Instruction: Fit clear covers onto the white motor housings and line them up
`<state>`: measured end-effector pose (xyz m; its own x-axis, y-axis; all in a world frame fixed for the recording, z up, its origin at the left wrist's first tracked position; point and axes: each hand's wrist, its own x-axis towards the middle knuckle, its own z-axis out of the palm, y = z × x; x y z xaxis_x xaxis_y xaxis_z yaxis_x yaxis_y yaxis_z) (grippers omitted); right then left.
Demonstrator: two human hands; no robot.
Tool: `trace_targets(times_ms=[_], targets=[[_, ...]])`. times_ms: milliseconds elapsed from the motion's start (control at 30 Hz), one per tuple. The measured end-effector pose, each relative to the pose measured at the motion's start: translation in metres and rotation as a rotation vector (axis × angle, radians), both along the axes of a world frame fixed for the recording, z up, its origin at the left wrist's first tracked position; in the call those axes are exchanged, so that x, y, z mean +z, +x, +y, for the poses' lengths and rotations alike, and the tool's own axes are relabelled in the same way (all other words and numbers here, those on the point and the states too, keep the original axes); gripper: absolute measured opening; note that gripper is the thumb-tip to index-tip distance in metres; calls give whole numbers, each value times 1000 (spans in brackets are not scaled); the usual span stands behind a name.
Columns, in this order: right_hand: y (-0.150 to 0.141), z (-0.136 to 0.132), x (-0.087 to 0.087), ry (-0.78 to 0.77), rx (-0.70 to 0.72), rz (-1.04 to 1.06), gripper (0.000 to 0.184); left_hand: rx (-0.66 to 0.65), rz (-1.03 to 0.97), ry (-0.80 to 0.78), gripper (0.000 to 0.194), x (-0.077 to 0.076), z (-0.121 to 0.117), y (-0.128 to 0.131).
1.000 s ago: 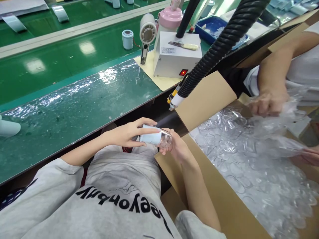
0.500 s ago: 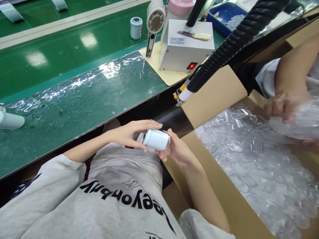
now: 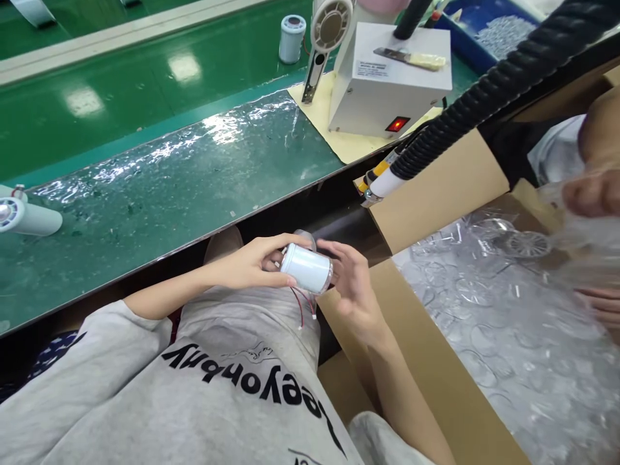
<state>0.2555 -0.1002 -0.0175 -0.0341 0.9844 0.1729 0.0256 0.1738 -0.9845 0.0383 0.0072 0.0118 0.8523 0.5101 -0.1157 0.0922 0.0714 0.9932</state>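
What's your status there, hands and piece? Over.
Left hand gripping pale-blue cylinder, red wires dangling. Right hand open beside it, contact unclear. Black hose ahead, apart from both hands.

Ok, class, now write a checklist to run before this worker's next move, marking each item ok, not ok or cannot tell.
1. Pale blue cylinder gripped by the left hand: ok.
2. Right hand off the cylinder: cannot tell; blurred beside its clear end.
3. Thin red wires tucked away: not ok; they dangle below the cylinder.
4. Cream-handled metal knife lying flat on the white boxy unit: ok.
5. Brown cardboard box open, clear plastic pieces within: ok.
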Motion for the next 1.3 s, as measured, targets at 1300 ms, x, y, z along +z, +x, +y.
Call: trace_targets(times_ms=[1300], targets=[[-15, -15, 9, -168, -22, 2, 47, 39, -123, 197, 79, -13, -12, -16]])
